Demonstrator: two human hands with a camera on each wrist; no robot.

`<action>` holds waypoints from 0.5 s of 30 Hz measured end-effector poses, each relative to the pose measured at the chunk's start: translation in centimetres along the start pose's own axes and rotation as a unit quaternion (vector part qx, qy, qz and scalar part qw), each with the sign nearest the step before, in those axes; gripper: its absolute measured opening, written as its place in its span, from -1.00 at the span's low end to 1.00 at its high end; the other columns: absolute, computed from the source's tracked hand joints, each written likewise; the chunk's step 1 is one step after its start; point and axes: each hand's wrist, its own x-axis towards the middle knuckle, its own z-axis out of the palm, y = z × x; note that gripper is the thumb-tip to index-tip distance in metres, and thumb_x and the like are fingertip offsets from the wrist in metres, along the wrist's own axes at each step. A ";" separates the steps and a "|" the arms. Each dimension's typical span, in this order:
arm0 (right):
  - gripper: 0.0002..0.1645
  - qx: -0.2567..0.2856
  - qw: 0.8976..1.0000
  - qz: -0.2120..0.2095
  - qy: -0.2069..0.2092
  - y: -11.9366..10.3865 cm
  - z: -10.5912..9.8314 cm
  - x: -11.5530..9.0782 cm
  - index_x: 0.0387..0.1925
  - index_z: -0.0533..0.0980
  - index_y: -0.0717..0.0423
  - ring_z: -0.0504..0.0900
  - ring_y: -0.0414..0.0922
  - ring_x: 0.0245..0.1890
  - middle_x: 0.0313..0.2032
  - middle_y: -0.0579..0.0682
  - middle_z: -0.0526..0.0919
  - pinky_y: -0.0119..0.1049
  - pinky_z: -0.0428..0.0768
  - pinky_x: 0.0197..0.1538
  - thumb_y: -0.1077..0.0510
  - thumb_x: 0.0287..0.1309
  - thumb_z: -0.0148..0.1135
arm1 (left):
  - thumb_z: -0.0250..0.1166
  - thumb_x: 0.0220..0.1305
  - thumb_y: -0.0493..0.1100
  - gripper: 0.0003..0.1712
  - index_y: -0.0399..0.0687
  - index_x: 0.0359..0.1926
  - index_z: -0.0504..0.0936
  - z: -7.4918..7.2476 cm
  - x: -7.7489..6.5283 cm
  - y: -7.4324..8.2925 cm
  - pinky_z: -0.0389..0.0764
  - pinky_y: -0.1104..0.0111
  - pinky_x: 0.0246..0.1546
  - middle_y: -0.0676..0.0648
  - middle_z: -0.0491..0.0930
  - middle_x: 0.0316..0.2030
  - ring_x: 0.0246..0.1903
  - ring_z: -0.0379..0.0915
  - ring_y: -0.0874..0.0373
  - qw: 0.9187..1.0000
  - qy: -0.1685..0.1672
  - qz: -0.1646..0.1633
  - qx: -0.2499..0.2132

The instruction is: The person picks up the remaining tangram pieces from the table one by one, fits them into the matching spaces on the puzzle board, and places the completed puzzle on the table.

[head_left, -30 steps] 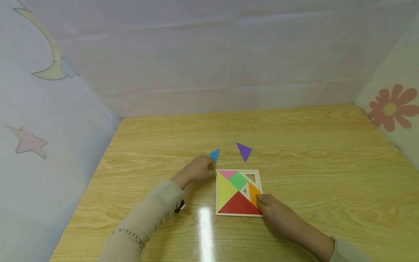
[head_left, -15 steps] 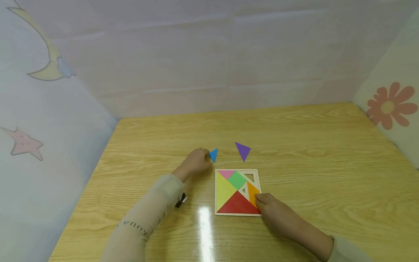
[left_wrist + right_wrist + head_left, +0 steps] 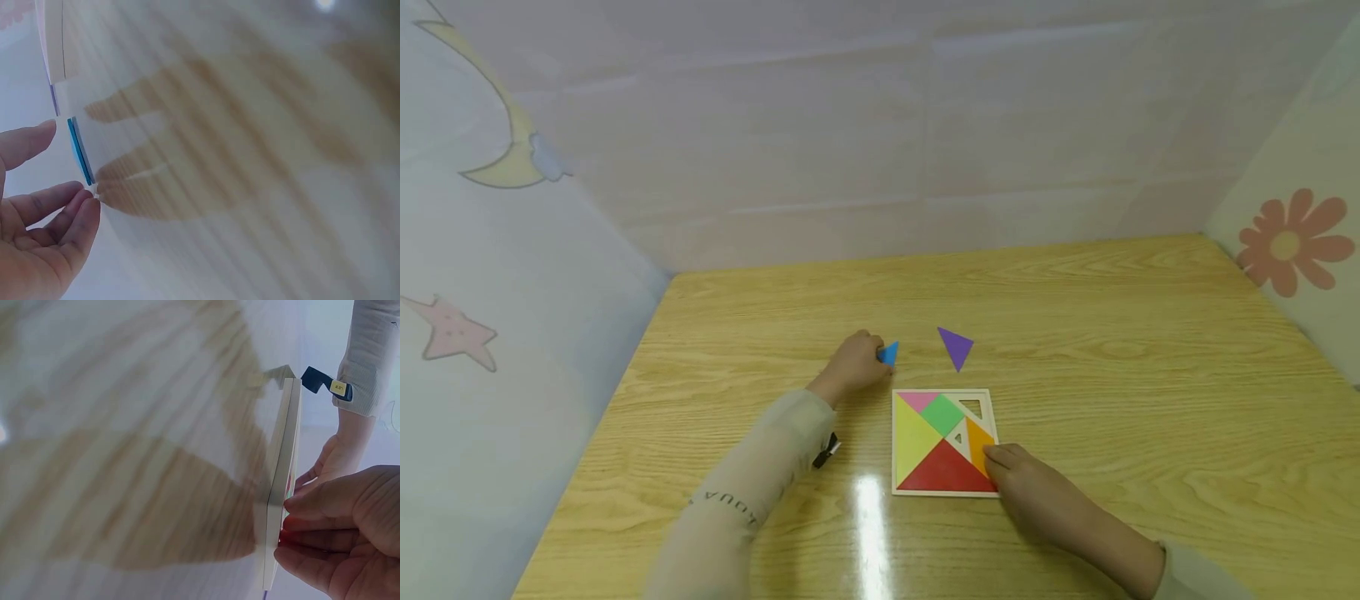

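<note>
The left hand [image 3: 856, 364] draws closer around the blue triangle [image 3: 890, 353] on the bench [image 3: 760, 325], bringing it within grasp; whether it pinches, I cannot tell. The right hand's [image 3: 1037, 496] bunched fingertips rest on the puzzle tray [image 3: 940, 493].

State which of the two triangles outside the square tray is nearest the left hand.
The blue triangle: the smaller one, right at the left hand. The larger purple triangle lies apart, farther to the right.
</note>
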 end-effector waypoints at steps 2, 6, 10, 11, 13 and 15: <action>-0.72 0.001 1.000 -0.002 0.003 0.1 0.1 -0.1 -0.36 0.49 0.40 0.50 0.00 -0.28 -0.29 0.18 0.52 -0.25 0.52 -0.22 0.47 -0.30 0.15 | 0.26 0.02 -0.06 -0.57 -0.30 -0.16 0.49 0.2 0.2 0.1 0.40 0.42 -0.43 -0.07 0.35 -0.38 -0.44 0.28 0.13 1.000 0.005 -0.006 0.007; -0.72 0.016 1.000 0.007 0.008 0.1 0.2 -0.2 -0.35 0.49 0.41 0.50 0.01 -0.27 -0.28 0.18 0.52 -0.24 0.52 -0.23 0.43 -0.27 0.15 | 0.27 0.00 -0.08 -0.60 -0.28 -0.21 0.48 0.4 0.5 0.3 0.39 0.40 -0.41 -0.08 0.33 -0.38 -0.42 0.27 0.12 1.000 0.013 -0.011 0.018; -0.71 0.039 0.999 0.033 -0.001 0.0 0.0 -0.2 -0.30 0.50 0.41 0.49 0.02 -0.22 -0.24 0.19 0.51 -0.22 0.52 -0.20 0.34 -0.18 0.19 | 0.23 0.01 -0.15 -0.64 -0.29 -0.19 0.46 0.5 0.7 0.4 0.39 0.40 -0.40 -0.09 0.32 -0.37 -0.41 0.25 0.11 0.999 0.011 -0.014 0.028; -0.68 0.044 0.998 0.037 -0.007 0.0 -0.1 -0.3 -0.29 0.49 0.42 0.48 0.03 -0.20 -0.23 0.20 0.50 -0.20 0.51 -0.18 0.32 -0.18 0.21 | 0.22 0.01 -0.17 -0.64 -0.30 -0.18 0.45 0.5 0.7 0.5 0.38 0.41 -0.41 -0.09 0.32 -0.37 -0.41 0.25 0.11 0.999 0.010 -0.016 0.031; -0.64 0.050 0.998 0.040 -0.016 0.0 -0.2 -0.4 -0.27 0.48 0.43 0.47 0.05 -0.18 -0.20 0.21 0.49 -0.18 0.49 -0.16 0.29 -0.18 0.24 | 0.20 -0.01 -0.20 -0.66 -0.30 -0.19 0.45 0.5 0.8 0.5 0.37 0.42 -0.43 -0.08 0.31 -0.38 -0.42 0.24 0.11 0.999 0.007 -0.021 0.033; -0.59 0.052 0.998 0.039 -0.022 0.0 -0.3 -0.5 -0.25 0.47 0.45 0.46 0.06 -0.16 -0.18 0.22 0.48 -0.16 0.48 -0.13 0.28 -0.21 0.28 | 0.20 -0.02 -0.22 -0.69 -0.30 -0.23 0.45 0.5 0.8 0.6 0.36 0.43 -0.46 -0.08 0.31 -0.40 -0.44 0.24 0.12 0.999 0.006 -0.025 0.034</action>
